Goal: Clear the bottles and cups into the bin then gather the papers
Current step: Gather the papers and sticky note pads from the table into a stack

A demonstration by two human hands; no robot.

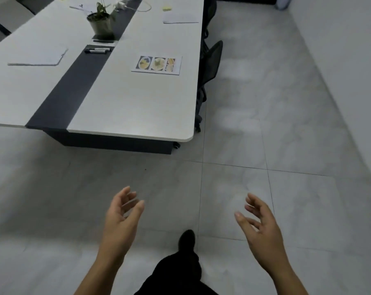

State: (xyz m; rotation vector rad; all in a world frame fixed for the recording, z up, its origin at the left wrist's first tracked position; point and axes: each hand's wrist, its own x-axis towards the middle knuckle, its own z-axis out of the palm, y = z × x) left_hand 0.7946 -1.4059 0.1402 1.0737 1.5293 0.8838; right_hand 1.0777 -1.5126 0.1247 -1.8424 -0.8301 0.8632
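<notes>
A printed sheet with food pictures [158, 64] lies on the right half of the long white table [137, 111]. A plain white stack of papers [38, 57] rests on the left half, and another white sheet [181, 18] lies far back on the right. No bottles, cups or bin show. My left hand [121, 216] and my right hand [259, 224] hang over the floor well short of the table's near end, both empty with fingers apart.
A potted plant [100, 23] stands on the table's dark centre strip [73, 86], with black markers [97, 50] in front of it. Yellow sticky notes [167, 8] and a cable lie far back. Black chairs [210, 60] line the table's right side. My dark shoe [187, 239] steps on grey tiles.
</notes>
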